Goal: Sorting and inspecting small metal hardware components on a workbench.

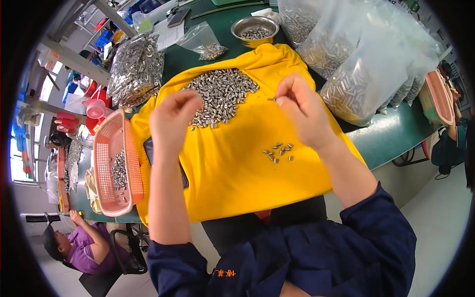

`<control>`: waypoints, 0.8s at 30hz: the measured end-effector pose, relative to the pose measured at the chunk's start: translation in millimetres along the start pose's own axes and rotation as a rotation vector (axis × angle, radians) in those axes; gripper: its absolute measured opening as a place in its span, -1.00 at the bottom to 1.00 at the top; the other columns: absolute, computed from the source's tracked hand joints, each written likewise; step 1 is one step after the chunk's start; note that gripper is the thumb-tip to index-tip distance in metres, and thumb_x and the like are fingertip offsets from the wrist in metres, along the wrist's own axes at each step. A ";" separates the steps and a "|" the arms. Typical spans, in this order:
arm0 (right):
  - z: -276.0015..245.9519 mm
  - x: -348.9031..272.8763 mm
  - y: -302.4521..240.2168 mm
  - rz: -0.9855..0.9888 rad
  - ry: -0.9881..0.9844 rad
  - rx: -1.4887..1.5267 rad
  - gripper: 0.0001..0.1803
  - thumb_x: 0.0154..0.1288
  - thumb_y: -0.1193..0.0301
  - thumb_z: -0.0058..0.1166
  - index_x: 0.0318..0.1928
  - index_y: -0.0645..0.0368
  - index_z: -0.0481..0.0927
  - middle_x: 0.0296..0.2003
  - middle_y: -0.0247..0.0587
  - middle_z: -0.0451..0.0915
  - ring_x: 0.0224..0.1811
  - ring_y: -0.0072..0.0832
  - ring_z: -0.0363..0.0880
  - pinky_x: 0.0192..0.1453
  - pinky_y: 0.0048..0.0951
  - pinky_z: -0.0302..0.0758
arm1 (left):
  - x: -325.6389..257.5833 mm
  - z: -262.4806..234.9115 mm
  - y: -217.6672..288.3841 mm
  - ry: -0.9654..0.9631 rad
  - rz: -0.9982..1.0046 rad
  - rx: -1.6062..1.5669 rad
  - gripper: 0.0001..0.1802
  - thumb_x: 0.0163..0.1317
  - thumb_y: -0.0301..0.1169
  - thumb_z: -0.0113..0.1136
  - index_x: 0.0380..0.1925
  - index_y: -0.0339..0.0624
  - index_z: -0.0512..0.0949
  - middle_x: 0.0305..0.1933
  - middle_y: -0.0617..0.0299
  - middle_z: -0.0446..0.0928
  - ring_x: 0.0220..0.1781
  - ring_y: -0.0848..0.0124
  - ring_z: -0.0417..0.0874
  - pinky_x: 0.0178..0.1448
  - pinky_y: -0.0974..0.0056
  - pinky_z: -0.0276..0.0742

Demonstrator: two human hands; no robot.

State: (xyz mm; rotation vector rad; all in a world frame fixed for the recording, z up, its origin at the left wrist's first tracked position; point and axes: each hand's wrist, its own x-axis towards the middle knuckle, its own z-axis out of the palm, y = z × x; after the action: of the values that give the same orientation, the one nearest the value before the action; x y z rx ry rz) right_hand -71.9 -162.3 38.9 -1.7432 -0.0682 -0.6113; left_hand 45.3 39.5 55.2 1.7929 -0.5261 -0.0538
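A heap of small shiny metal cylinders [225,94] lies on a yellow cloth [232,183] spread over the table. My left hand [173,119] is at the heap's left edge, slightly blurred, its fingers curled together; what they hold, if anything, is hidden. To the right of the heap, my right hand [304,111] pinches a small metal cylinder [273,99], of which only a dark end shows past the fingertips. Below and left of that hand, several loose metal cylinders [279,152] lie scattered on the cloth.
Left stands a pink plastic basket [101,173] with metal parts. Behind are a bulging bag of parts [136,69], a small bag [203,42] and a steel bowl [255,28]. Large filled plastic bags [354,89] stand right. A person in purple [89,250] sits at lower left.
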 end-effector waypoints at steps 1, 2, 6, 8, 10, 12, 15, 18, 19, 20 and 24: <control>-0.5 -1.6 -2.5 -0.006 0.006 0.001 -0.95 0.08 0.55 -0.15 -0.39 0.20 0.32 -0.60 -0.37 0.32 -0.56 -0.65 0.25 -0.50 -0.58 0.23 | 20.5 -3.4 4.3 0.019 0.073 0.182 -0.83 0.01 -0.52 0.12 -0.35 -0.31 0.54 -0.46 0.26 0.55 -0.40 0.57 0.52 -0.26 0.50 0.42; 1.8 -2.1 -8.7 0.012 -0.023 -0.015 -0.95 0.08 0.55 -0.15 -0.39 0.20 0.32 -0.61 -0.36 0.31 -0.57 -0.64 0.24 -0.50 -0.57 0.22 | 43.5 -11.0 7.2 0.045 0.114 0.239 -0.82 0.03 -0.47 0.11 -0.34 -0.28 0.54 -0.45 0.25 0.56 -0.39 0.56 0.53 -0.24 0.49 0.42; 6.7 -5.0 -12.9 0.014 -0.085 -0.097 -0.94 0.04 0.56 -0.13 -0.40 0.19 0.33 -0.61 -0.28 0.33 -0.59 -0.54 0.28 -0.50 -0.54 0.24 | 124.9 -12.7 14.3 0.113 0.275 0.595 -0.78 0.05 -0.33 0.09 -0.30 -0.15 0.55 -0.38 0.19 0.57 -0.34 0.43 0.58 -0.20 0.42 0.42; 7.3 -4.4 -9.4 0.029 -0.114 -0.146 -0.93 0.02 0.56 -0.12 -0.41 0.18 0.34 -0.60 -0.25 0.35 -0.59 -0.48 0.31 -0.50 -0.52 0.26 | 159.3 -9.2 -1.3 0.117 0.322 0.663 -0.77 0.05 -0.30 0.09 -0.29 -0.11 0.55 -0.37 0.19 0.57 -0.32 0.39 0.58 -0.19 0.40 0.42; 7.4 -3.7 -5.2 -0.092 -0.147 -0.180 -0.90 -0.02 0.55 -0.10 -0.41 0.17 0.35 -0.57 -0.18 0.38 -0.55 -0.33 0.36 -0.47 -0.44 0.29 | 184.8 -5.4 -19.6 0.004 0.282 0.723 -0.76 0.05 -0.28 0.07 -0.27 -0.08 0.54 -0.36 0.20 0.57 -0.30 0.36 0.58 -0.19 0.38 0.42; 5.2 -2.8 -4.9 -0.055 -0.154 -0.189 -0.89 -0.05 0.54 -0.09 -0.41 0.18 0.34 -0.55 -0.15 0.38 -0.52 -0.25 0.38 -0.44 -0.39 0.31 | 196.5 1.9 -25.7 -0.073 0.241 0.753 -0.76 0.06 -0.30 0.04 -0.27 -0.08 0.54 -0.38 0.20 0.57 -0.32 0.36 0.58 -0.22 0.36 0.43; 5.9 -1.1 -3.7 -0.052 -0.171 -0.191 -0.89 -0.05 0.53 -0.08 -0.42 0.18 0.34 -0.56 -0.17 0.38 -0.52 -0.26 0.38 -0.44 -0.38 0.32 | 211.3 -1.1 -27.6 -0.193 0.135 0.811 -0.76 0.04 -0.32 0.00 -0.27 -0.04 0.55 -0.44 0.22 0.57 -0.46 0.40 0.59 -0.30 0.32 0.44; 6.5 -1.4 -1.0 -0.055 -0.187 -0.184 -0.89 -0.06 0.53 -0.07 -0.43 0.18 0.34 -0.56 -0.17 0.38 -0.52 -0.25 0.38 -0.44 -0.37 0.32 | 214.3 1.6 -22.6 -0.326 0.123 1.039 -0.74 0.08 -0.32 0.00 -0.26 -0.17 0.53 -0.52 0.23 0.54 -0.49 0.48 0.56 -0.31 0.40 0.43; 7.0 -1.6 0.5 -0.066 -0.177 -0.193 -0.89 -0.06 0.53 -0.07 -0.43 0.17 0.34 -0.57 -0.17 0.38 -0.52 -0.24 0.38 -0.44 -0.37 0.32 | 213.2 3.1 -19.8 -0.326 0.123 1.038 -0.74 0.08 -0.32 0.00 -0.26 -0.17 0.53 -0.52 0.23 0.54 -0.49 0.48 0.56 -0.31 0.40 0.43; 7.6 -2.6 0.7 -0.078 -0.167 -0.203 -0.89 -0.06 0.54 -0.07 -0.44 0.17 0.34 -0.57 -0.17 0.39 -0.51 -0.24 0.38 -0.44 -0.37 0.32 | 211.8 4.1 -17.9 -0.298 0.142 1.040 -0.74 0.09 -0.30 -0.01 -0.25 -0.13 0.54 -0.51 0.22 0.54 -0.48 0.46 0.57 -0.30 0.39 0.43; 11.1 -3.5 -0.8 -0.102 -0.155 -0.211 -0.90 -0.05 0.55 -0.08 -0.43 0.18 0.35 -0.57 -0.16 0.39 -0.51 -0.24 0.39 -0.43 -0.37 0.32 | 209.6 -4.0 -18.2 -0.158 0.343 1.050 -0.74 0.12 -0.24 -0.04 -0.26 -0.04 0.55 -0.46 0.17 0.56 -0.42 0.38 0.58 -0.26 0.33 0.43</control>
State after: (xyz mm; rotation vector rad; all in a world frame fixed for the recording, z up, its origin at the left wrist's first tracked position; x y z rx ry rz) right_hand -71.1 -150.9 36.6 -2.0001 -0.2079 -0.5724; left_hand 240.2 -32.3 88.4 2.6859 -1.1009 0.3889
